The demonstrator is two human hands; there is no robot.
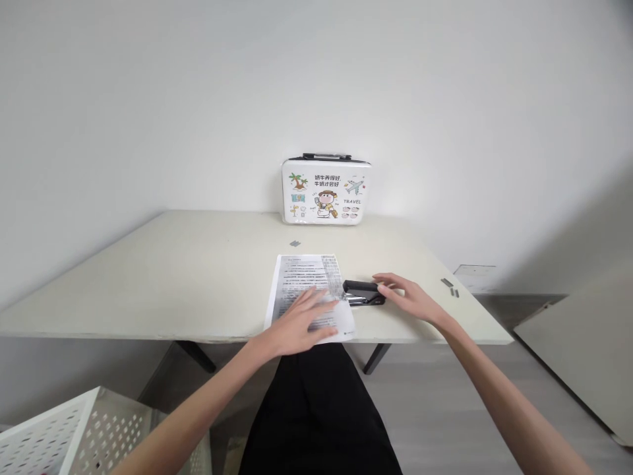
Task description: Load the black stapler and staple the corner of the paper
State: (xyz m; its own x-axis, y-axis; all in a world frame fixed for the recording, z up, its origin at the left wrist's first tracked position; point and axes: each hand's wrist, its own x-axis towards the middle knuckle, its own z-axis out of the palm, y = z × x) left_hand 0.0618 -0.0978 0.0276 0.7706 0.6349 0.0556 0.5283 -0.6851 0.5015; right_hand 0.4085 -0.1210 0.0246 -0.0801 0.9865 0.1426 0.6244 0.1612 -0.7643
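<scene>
A printed sheet of paper (306, 280) lies on the cream table (198, 277) near its front edge. My left hand (299, 323) rests flat on the lower part of the sheet, fingers stretched out and spread. A black stapler (362, 291) sits at the sheet's right edge. My right hand (408, 297) reaches in from the right, and its fingertips touch the stapler's near end. The fingers are extended, not wrapped around it.
A white carry case (326, 191) with cartoon prints stands against the wall at the table's back. Small staple strips lie behind the sheet (295, 243) and near the right edge (450, 285). A white perforated bin (74, 435) sits on the floor at lower left.
</scene>
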